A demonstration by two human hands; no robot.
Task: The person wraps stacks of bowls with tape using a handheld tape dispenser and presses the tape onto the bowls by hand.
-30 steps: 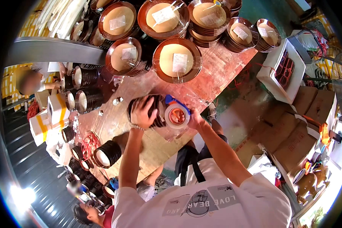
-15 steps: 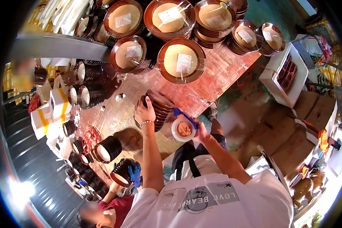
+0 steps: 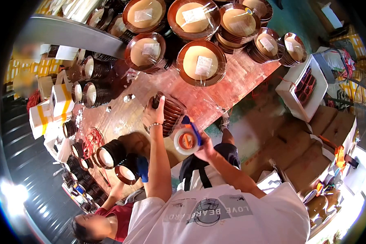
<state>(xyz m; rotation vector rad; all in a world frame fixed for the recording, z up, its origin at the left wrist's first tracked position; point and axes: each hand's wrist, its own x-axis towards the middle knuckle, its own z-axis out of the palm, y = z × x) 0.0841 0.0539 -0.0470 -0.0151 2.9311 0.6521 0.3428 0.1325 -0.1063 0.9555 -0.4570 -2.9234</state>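
Observation:
A stack of brown bowls (image 3: 173, 114) lies on its side on the worktable, with my left hand (image 3: 154, 113) wrapped round its left end. Close by on the right, my right hand (image 3: 205, 146) grips a blue tape dispenser (image 3: 196, 132). The dispenser carries a wide roll of clear tape (image 3: 186, 141), which is beside the lower right of the stack. My fingers on the dispenser are partly hidden.
Wrapped stacks of labelled bowls (image 3: 201, 63) stand along the table's far side. A co-worker in a red shirt (image 3: 124, 219) handles another stack (image 3: 126, 173) at lower left. Red string (image 3: 93, 140) lies on the left; a foam box (image 3: 303, 87) stands right.
The stack has turned from lying sideways under my left hand to a slant. My right hand and the dispenser have moved down, then left. The co-worker's stack has come onto the table.

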